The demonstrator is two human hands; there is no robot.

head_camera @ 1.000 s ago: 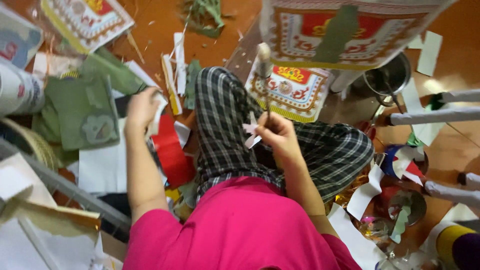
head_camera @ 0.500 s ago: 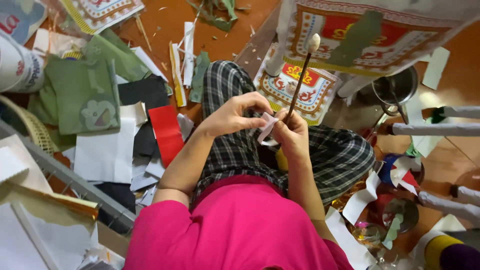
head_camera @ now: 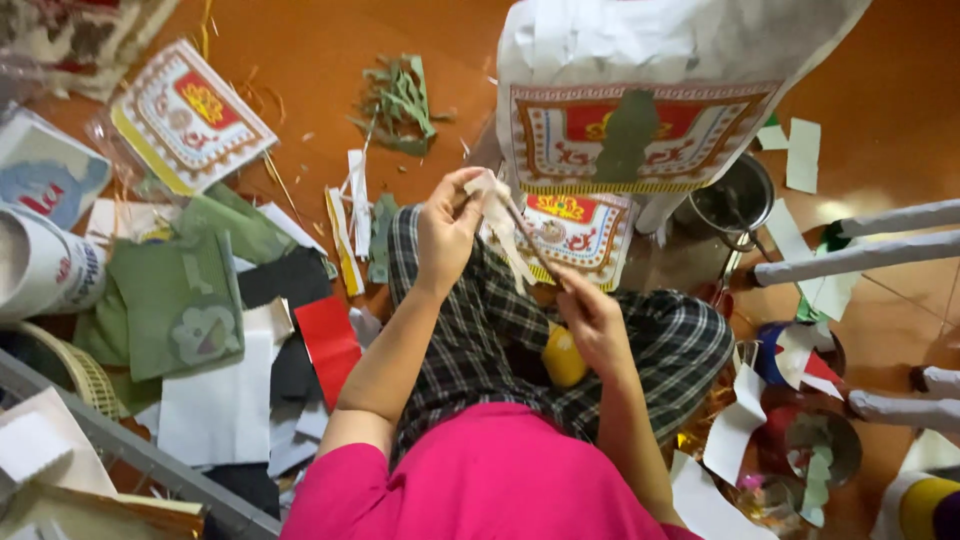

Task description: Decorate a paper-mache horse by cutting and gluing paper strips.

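My left hand (head_camera: pixel 448 232) is raised over my knee and pinches a pale strip of paper (head_camera: pixel 497 215) at the top end of a thin stick (head_camera: pixel 527 245). My right hand (head_camera: pixel 592 318) grips the lower end of that stick, which slants up and to the left. Both hands work above my crossed legs in checked trousers (head_camera: pixel 480 345). A yellow round object (head_camera: pixel 563 358) lies in my lap under the right hand. A patterned red, white and yellow paper sheet (head_camera: pixel 580 232) lies on the floor just behind the stick.
Green, black, red and white paper sheets (head_camera: pixel 215 330) are spread on the orange floor at my left. A large white paper-covered form with a patterned panel (head_camera: pixel 640 110) stands ahead. A metal pot (head_camera: pixel 735 200), wrapped sticks (head_camera: pixel 860 255) and bowls of scraps (head_camera: pixel 810 450) lie at the right.
My left hand came in from the paper pile to the stick, then both hands rose; the left now holds the paper at the stick's top end.
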